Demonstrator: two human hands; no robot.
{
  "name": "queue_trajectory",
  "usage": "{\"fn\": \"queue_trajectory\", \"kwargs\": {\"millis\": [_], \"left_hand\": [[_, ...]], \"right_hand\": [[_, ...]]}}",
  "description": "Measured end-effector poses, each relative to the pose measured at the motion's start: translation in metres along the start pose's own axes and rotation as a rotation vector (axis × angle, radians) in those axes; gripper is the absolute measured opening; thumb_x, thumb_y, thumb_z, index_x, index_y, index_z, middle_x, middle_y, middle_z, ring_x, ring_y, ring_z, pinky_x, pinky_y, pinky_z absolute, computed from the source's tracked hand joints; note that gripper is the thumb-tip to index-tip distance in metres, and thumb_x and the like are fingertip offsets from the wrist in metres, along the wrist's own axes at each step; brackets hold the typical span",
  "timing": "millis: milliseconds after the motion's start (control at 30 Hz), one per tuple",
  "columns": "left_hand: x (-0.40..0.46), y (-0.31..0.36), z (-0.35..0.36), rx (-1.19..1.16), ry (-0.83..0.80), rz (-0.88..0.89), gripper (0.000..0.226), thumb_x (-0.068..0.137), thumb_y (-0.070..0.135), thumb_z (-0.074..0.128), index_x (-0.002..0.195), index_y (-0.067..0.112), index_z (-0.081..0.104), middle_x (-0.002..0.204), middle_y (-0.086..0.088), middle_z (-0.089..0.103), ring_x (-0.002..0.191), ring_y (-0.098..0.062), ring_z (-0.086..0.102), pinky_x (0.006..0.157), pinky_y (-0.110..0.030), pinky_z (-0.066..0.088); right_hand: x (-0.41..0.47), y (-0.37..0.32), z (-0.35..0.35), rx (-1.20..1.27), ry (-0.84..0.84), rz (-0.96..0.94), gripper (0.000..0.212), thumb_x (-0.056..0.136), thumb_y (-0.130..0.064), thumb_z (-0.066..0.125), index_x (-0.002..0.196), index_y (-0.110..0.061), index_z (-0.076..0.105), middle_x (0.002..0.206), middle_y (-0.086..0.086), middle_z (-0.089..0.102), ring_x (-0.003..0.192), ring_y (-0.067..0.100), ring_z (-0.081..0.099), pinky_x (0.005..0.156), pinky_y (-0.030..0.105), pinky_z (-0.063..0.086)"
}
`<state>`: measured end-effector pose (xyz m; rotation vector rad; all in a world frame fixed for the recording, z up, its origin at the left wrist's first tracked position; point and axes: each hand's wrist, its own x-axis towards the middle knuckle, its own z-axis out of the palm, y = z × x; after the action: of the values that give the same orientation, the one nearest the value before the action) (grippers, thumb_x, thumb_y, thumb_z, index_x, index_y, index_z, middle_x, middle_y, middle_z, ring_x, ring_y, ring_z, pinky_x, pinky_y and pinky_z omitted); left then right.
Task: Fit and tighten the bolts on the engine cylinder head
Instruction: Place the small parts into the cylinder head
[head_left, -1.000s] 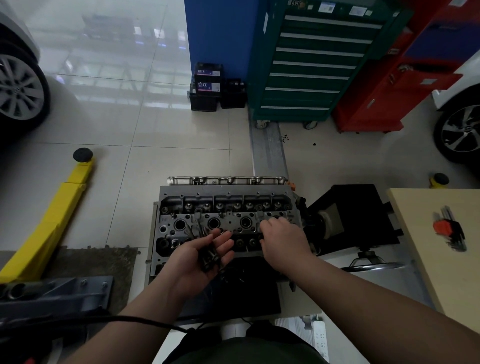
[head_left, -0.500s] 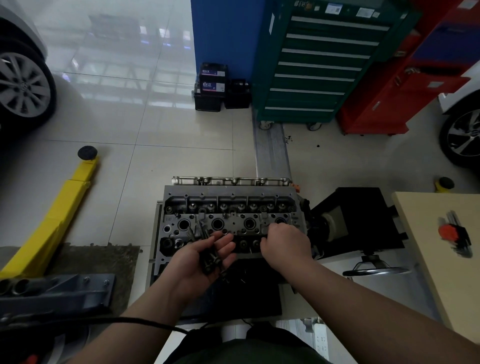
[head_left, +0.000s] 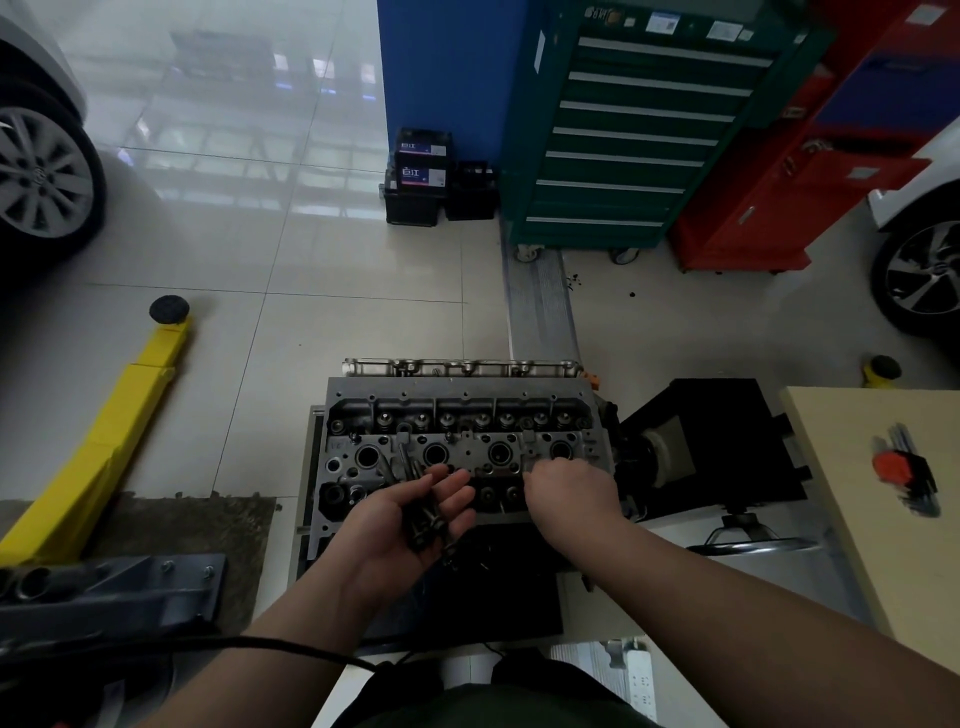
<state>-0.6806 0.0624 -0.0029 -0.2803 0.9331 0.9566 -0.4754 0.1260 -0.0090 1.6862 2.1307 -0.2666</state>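
Early in the fitting stage, by the look of it. Cylinder head (head_left: 457, 441) lying on its stand, directly ahead of the person. Left hand (head_left: 400, 525) palm-up over the head's near edge, grip loosely cupped around a bundle of dark bolts (head_left: 423, 512) waiting to go in. Right hand (head_left: 569, 491) at the head's near right corner, fingers curled down onto it; whether a bolt sits in that grip cannot be told. No wrench in either hand. Most fitting and all tightening judged still to do. Hex keys (head_left: 906, 475) lying well to the right of the head.
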Motion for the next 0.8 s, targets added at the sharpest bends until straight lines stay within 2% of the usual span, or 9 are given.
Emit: {"fn": "queue_trajectory", "kwargs": {"millis": [167,200,267,333,433,467,567,667,800], "left_hand": [[0.002,0.004,-0.006,0.001,-0.019,-0.006,0.025,0.109,0.01,0.044,0.127,0.003,0.06,0.121,-0.021,0.074,0.095,-0.033,0.078,0.076,-0.049,0.066],[0.003,0.005,-0.007,-0.008,-0.024,-0.002,0.026,0.109,0.01,0.044,0.127,0.003,0.06,0.123,-0.021,0.074,0.099,-0.033,0.078,0.078,-0.049,0.065],[0.004,0.007,-0.008,-0.042,-0.044,0.013,0.026,0.108,0.01,0.044,0.127,0.003,0.06,0.125,-0.021,0.073,0.105,-0.034,0.076,0.08,-0.048,0.065],[0.004,0.008,-0.008,-0.058,-0.063,0.044,0.024,0.108,0.012,0.045,0.124,0.006,0.061,0.127,-0.018,0.073,0.108,-0.031,0.075,0.083,-0.046,0.064],[0.003,0.009,-0.007,-0.074,-0.075,0.078,0.023,0.108,0.014,0.045,0.12,0.011,0.064,0.127,-0.015,0.074,0.108,-0.026,0.076,0.095,-0.047,0.053],[0.003,0.01,-0.007,-0.08,-0.082,0.078,0.022,0.107,0.014,0.046,0.118,0.012,0.065,0.127,-0.015,0.073,0.108,-0.026,0.075,0.096,-0.047,0.052],[0.0,0.012,-0.008,-0.075,-0.107,0.075,0.024,0.105,0.013,0.047,0.121,0.013,0.065,0.129,-0.016,0.072,0.109,-0.027,0.075,0.094,-0.048,0.052],[-0.003,0.018,-0.014,-0.041,-0.117,0.075,0.033,0.102,0.014,0.05,0.133,0.011,0.062,0.132,-0.018,0.071,0.114,-0.032,0.073,0.09,-0.05,0.059],[-0.003,0.023,-0.029,-0.066,-0.084,0.048,0.035,0.108,0.012,0.045,0.141,0.006,0.055,0.131,-0.024,0.069,0.113,-0.037,0.072,0.077,-0.048,0.065]], "right_hand": [[-0.017,-0.009,-0.031,0.116,0.147,-0.011,0.051,0.102,-0.06,0.03,0.103,-0.022,0.063,0.101,0.003,0.067,0.096,0.028,0.064,0.069,0.038,0.043],[-0.023,-0.015,-0.036,0.197,0.143,-0.035,0.05,0.099,-0.065,0.03,0.095,-0.026,0.061,0.095,-0.001,0.066,0.091,0.025,0.064,0.068,0.037,0.045],[-0.035,-0.029,-0.046,0.467,-0.005,-0.066,0.05,0.091,-0.07,0.036,0.081,-0.028,0.059,0.081,-0.006,0.064,0.079,0.019,0.062,0.063,0.034,0.044],[-0.047,-0.046,-0.052,0.746,-0.173,-0.064,0.043,0.089,-0.063,0.05,0.084,-0.024,0.068,0.078,-0.002,0.068,0.075,0.017,0.064,0.064,0.036,0.048],[-0.058,-0.065,-0.051,1.007,-0.238,-0.049,0.021,0.095,-0.037,0.066,0.095,-0.018,0.076,0.085,0.0,0.074,0.081,0.015,0.069,0.08,0.038,0.055],[-0.06,-0.069,-0.05,1.08,-0.244,-0.024,0.017,0.095,-0.031,0.069,0.098,-0.017,0.077,0.085,-0.001,0.074,0.08,0.013,0.068,0.08,0.035,0.056],[-0.065,-0.076,-0.049,1.322,-0.278,0.094,0.015,0.092,-0.018,0.076,0.105,-0.011,0.075,0.085,0.002,0.072,0.072,0.008,0.064,0.062,0.024,0.052],[-0.067,-0.074,-0.053,1.47,-0.159,0.188,0.01,0.09,-0.018,0.077,0.1,-0.015,0.075,0.087,-0.001,0.074,0.07,0.009,0.067,0.06,0.02,0.052],[-0.054,-0.048,-0.067,1.472,0.233,0.226,0.013,0.086,-0.023,0.083,0.095,-0.027,0.074,0.088,-0.008,0.076,0.079,0.005,0.071,0.068,0.018,0.056]]}}
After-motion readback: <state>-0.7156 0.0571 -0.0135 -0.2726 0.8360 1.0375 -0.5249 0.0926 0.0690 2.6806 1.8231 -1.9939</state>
